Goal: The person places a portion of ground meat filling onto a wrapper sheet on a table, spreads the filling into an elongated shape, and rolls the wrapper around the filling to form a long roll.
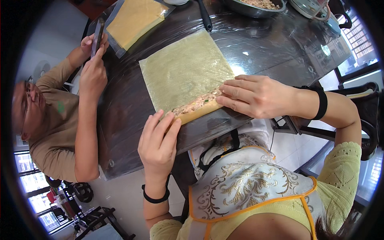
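A square, pale yellow-green wrapper sheet (186,69) lies flat on the dark table before me. Along its near edge runs a strip of minced meat filling (199,103) with green bits. The sheet's near edge is folded up against this filling as a yellow band (202,114). My left hand (159,141) has its fingertips on the left end of the folded edge. At the right end, my right hand (253,96) lays its fingers over the fold and filling. Both hands hold the wrapper at its ends; my thumbs are largely hidden.
A stack of yellow sheets (135,22) rests on plastic wrapping at the far left. Behind the wrapper lies a black handle (205,18). A metal bowl (255,9) holds more filling. To the left, another person (60,120) sits holding a phone (97,37). Clear film covers the table (126,126).
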A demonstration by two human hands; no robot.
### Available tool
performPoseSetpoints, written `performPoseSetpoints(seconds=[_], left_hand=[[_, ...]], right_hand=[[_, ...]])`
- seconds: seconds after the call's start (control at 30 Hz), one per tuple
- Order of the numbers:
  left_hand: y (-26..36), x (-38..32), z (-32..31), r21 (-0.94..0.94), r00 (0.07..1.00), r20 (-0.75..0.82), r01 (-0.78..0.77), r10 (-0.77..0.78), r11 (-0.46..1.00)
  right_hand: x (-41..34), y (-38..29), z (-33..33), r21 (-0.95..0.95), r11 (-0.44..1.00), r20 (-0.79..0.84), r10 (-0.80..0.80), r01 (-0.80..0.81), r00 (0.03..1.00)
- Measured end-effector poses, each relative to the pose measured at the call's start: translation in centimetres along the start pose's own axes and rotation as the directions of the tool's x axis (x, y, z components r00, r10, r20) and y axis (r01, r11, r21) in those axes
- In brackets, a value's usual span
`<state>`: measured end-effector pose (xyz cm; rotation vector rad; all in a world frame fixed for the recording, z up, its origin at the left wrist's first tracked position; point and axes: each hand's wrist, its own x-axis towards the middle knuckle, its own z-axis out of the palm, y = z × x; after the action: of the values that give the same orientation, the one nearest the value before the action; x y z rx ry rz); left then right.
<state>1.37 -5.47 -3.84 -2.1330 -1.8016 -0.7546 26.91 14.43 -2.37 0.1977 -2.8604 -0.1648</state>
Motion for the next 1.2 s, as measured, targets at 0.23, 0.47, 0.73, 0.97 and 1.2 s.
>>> performPoseSetpoints(seconds=[0.23,0.47,0.73,0.97,1.2], left_hand=[[0.0,0.1,-0.4,-0.143,0.988,0.090,0.135,-0.123,0.981],[-1.3,0.0,-0.6,-0.165,0.990,0.133,0.077,-0.056,0.983],[-2.1,1.4,-1.1,-0.232,0.984,0.163,0.108,-0.071,0.967],[-2.8,2.4,-1.4,-0.360,0.949,0.248,0.276,-0.194,0.891],[-4.0,4.8,-2.5,-0.440,0.849,0.470,0.462,-0.241,0.770]], right_hand=[[0.2,0.7,-0.1,0.116,0.993,-0.020,0.021,-0.019,1.000],[1.0,1.3,0.2,0.169,0.986,-0.034,0.019,-0.013,0.999],[2.2,2.9,-0.3,0.582,0.796,-0.016,0.211,-0.163,0.977],[3.4,5.0,-1.2,0.706,0.648,0.189,0.218,-0.286,0.958],[4.5,7.1,-1.0,0.737,0.527,0.369,0.211,-0.423,0.905]])
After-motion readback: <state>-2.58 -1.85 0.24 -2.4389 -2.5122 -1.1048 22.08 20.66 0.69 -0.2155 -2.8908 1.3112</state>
